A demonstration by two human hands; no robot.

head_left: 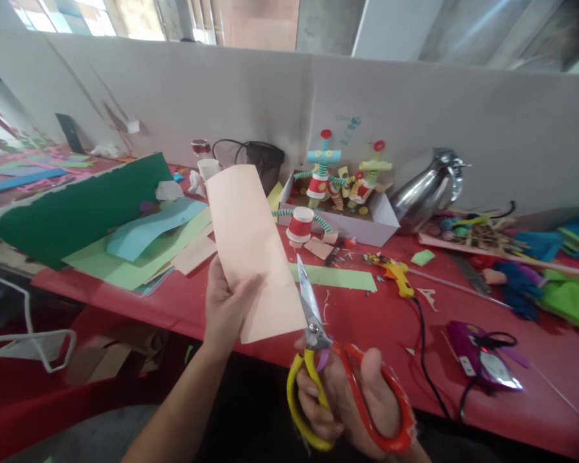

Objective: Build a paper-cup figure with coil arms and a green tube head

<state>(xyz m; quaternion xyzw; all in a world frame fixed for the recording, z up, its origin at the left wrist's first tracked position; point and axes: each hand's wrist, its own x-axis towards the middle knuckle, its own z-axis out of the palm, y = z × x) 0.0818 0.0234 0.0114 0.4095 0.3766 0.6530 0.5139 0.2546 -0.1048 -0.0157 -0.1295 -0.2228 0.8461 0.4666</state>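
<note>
My left hand [226, 305] pinches the lower left edge of a tall peach sheet of paper [251, 244], holding it upright above the red table [381, 321]. My right hand [352, 399] grips a pair of scissors [323, 360] with one yellow and one red handle. The blades point up and touch the paper's right edge near its bottom corner; they look nearly closed.
Green, blue and light green paper sheets [125, 238] lie at the left. A white box with cup-and-straw figures [338, 199] stands behind, beside a metal kettle [424, 186]. A yellow glue gun [395, 273], a green strip [338, 278] and a purple packet [482, 360] lie to the right.
</note>
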